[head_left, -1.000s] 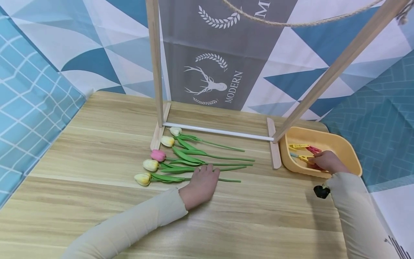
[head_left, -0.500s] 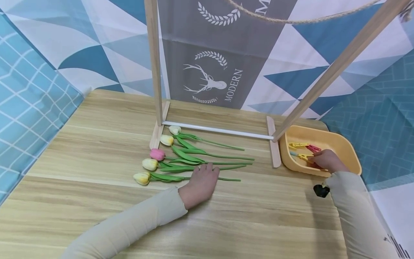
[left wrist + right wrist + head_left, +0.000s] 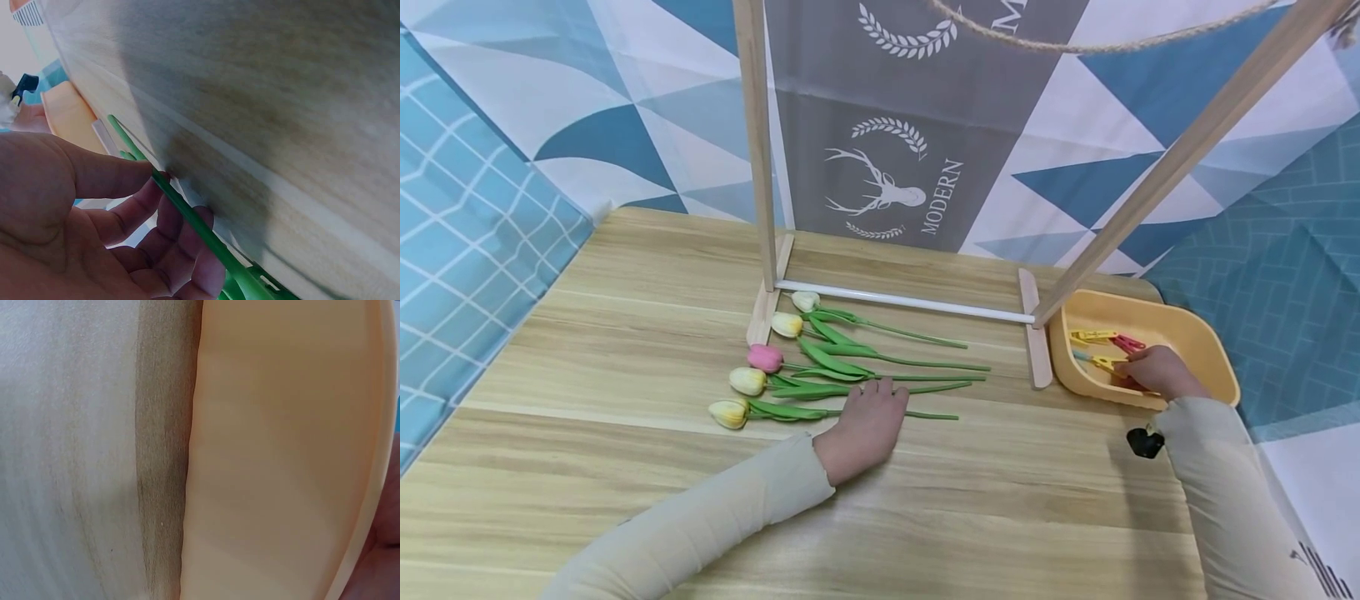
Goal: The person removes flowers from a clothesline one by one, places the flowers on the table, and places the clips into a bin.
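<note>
Several artificial tulips lie in a row on the table, among them a pink tulip [image 3: 765,358] and white-yellow ones. My left hand [image 3: 867,425] is over the nearest yellow tulip [image 3: 730,413]. In the left wrist view, the thumb and index finger pinch its green stem [image 3: 187,211]. On the right, my right hand [image 3: 1161,371] reaches into the orange-yellow basket [image 3: 1213,367], its fingers at the end of a yellow clothespin [image 3: 1107,363] and seeming to pinch it. The fingertips are partly hidden; the right wrist view shows mostly the basket's outer wall [image 3: 269,450].
A wooden frame with a left post [image 3: 758,150], a right post [image 3: 1180,167] and a white bottom bar [image 3: 902,302] stands behind the tulips. A rope [image 3: 1060,55] sags across its top. Another yellow clothespin [image 3: 1093,336] and a red clothespin [image 3: 1127,344] lie in the basket.
Both hands keep their places, and the tulips and clothespins lie as before. The head view has shifted only slightly.
</note>
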The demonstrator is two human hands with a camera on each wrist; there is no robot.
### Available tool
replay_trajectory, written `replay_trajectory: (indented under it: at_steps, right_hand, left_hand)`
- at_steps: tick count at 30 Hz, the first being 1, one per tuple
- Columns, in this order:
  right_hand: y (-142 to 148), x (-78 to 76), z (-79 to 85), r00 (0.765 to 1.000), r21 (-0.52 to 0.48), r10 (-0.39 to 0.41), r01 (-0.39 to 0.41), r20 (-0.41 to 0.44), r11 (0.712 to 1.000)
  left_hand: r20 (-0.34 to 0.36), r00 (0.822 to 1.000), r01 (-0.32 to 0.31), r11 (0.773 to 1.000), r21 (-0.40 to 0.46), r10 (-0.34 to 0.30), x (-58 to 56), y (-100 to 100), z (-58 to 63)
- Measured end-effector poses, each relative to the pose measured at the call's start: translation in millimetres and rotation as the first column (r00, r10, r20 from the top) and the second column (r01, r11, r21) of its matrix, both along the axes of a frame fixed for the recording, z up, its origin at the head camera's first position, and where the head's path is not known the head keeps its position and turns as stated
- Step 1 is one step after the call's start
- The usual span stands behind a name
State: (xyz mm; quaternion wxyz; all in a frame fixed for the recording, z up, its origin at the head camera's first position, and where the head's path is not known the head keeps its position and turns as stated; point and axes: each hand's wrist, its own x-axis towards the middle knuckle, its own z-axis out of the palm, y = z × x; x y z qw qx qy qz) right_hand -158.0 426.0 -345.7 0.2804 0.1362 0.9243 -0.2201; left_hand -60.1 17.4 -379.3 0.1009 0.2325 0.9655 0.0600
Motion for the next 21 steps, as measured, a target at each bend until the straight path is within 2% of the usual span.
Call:
replay_trajectory:
  at_steps: [9, 15, 19, 21]
  right_hand:
    - [2, 1.1, 0.1, 0.998, 0.010, -0.050, 0.050, -0.050, 0.999]
    - [0, 4.9, 3.5, 0.991, -0.038, -0.102, 0.099, -0.091, 0.994]
    - [-8, 9.3, 11.7, 0.977, -0.078, -0.143, 0.132, -0.161, 0.988]
    - [-15, 11.6, 18.4, 0.969, -0.090, -0.139, 0.123, -0.205, 0.988]
  left_hand:
    - [0.006, 1.000, -0.006, 1.000, -0.011, 0.006, -0.8, 0, 0.8]
    - [0.020, 1.000, -0.016, 1.000, -0.008, 0.016, -2.1, -1, 1.7]
    - [0.018, 1.000, -0.022, 1.000, 0.004, 0.022, -4.1, -2, 6.0]
    - [0.005, 1.000, -0.026, 1.000, 0.013, 0.026, -6.4, -3, 8.5]
